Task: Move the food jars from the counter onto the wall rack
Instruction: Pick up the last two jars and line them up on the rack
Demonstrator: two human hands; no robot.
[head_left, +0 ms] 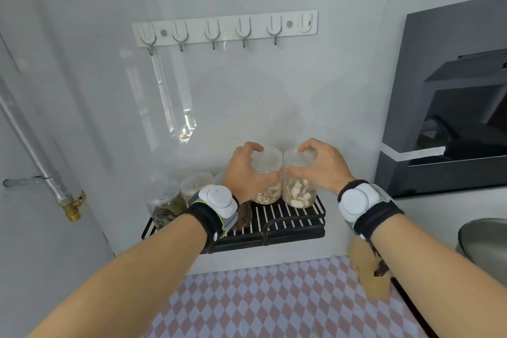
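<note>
A black wire wall rack (288, 223) hangs on the white wall above the counter. My left hand (244, 170) grips a clear jar of pale sliced food (267, 186) by its lid and side. Beside it, my right hand (321, 164) holds a second clear jar of pale slices (299, 192) around its lid. Both jars stand upright at the rack's right end, touching each other. Two more clear jars stand on the rack's left end, one with dark leaves (164, 200) and one behind it (196, 182). A dark brown item (242, 217) lies on the rack by my left wrist.
A white hook strip (225, 29) is fixed to the wall above the rack. A black range hood (450, 107) stands at the right. A metal pot rim (482, 239) shows at the right edge. A metal pipe with a brass valve (71, 208) runs down the left. A pink checked cloth (274, 302) covers the counter below.
</note>
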